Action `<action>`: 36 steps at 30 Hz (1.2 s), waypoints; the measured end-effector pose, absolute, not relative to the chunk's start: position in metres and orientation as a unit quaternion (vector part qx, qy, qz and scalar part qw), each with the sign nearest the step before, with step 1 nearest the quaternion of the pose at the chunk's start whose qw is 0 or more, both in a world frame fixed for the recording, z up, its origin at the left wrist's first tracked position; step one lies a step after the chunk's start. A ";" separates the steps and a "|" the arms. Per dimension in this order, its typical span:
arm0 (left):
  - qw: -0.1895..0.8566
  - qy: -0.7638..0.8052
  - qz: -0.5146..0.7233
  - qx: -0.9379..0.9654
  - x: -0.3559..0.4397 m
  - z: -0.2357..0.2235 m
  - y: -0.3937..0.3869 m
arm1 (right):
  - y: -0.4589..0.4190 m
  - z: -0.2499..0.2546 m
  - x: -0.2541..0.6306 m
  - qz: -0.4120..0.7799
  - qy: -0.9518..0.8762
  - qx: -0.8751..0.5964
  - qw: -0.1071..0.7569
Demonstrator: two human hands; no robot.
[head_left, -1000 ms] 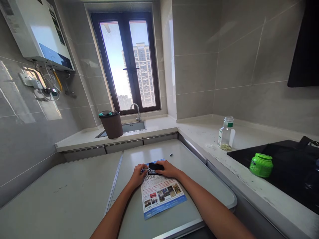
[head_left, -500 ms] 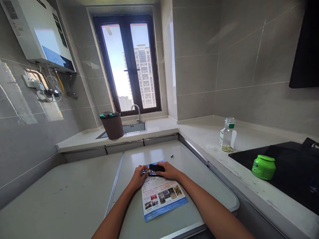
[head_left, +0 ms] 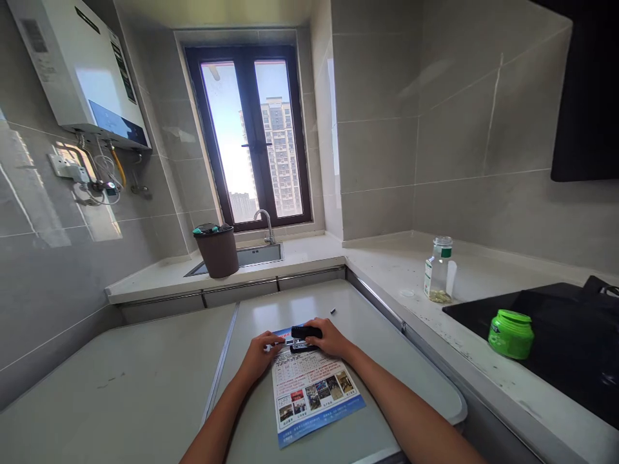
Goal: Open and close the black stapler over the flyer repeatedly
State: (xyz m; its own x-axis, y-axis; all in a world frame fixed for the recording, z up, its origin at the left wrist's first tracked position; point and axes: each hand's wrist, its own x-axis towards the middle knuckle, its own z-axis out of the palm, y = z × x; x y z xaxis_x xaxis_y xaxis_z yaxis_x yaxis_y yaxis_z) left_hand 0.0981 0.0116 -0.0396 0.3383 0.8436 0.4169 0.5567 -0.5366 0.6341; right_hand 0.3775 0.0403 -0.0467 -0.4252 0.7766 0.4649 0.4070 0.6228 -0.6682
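Note:
A black stapler (head_left: 304, 332) lies over the top part of a printed flyer (head_left: 316, 403), its upper arm lifted apart from the base and shiny metal showing between. My right hand (head_left: 331, 338) grips the stapler from the right, fingers over its upper arm. At the stapler's left end, my left hand (head_left: 261, 356) is closed in a pinch on a thin metal part that sticks out. Whether this part is still joined to the stapler is too small to tell. A short dark strip (head_left: 333, 311) rests on the table beyond my right hand.
The pale folding table (head_left: 164, 380) has a metal seam left of the flyer. Along the right, the counter (head_left: 387, 264) carries a glass jar (head_left: 440, 270), a green tub (head_left: 511, 334) and a black cooktop (head_left: 570, 322). A brown bin (head_left: 217, 252) stands by the sink (head_left: 261, 256).
My left hand has drawn back a little to the left, with the metal part between its fingers. The stapler's gap shows more plainly. The camera has tilted up slightly.

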 end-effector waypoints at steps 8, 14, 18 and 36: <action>0.185 0.389 0.367 0.824 0.104 -0.033 0.008 | 0.043 -0.035 0.393 0.353 -0.748 -0.327 0.457; 0.192 0.367 0.325 0.850 0.110 -0.030 0.002 | 0.040 -0.032 0.395 0.398 -0.724 -0.332 0.455; 0.189 0.349 0.332 0.856 0.109 -0.029 0.003 | 0.041 -0.030 0.397 0.414 -0.720 -0.312 0.462; 0.195 0.359 0.359 0.839 0.131 -0.031 -0.014 | 0.008 -0.027 0.374 0.430 -0.790 -0.206 0.385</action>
State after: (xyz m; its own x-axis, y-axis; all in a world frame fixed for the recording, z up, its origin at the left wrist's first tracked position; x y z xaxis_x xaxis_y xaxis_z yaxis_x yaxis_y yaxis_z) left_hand 0.1309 -0.0144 -0.0314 0.4850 0.7429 0.4614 0.4625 -0.6657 0.5856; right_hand 0.3741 0.0082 -0.0266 -0.6182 0.6572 0.4312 -0.0044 0.5457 -0.8380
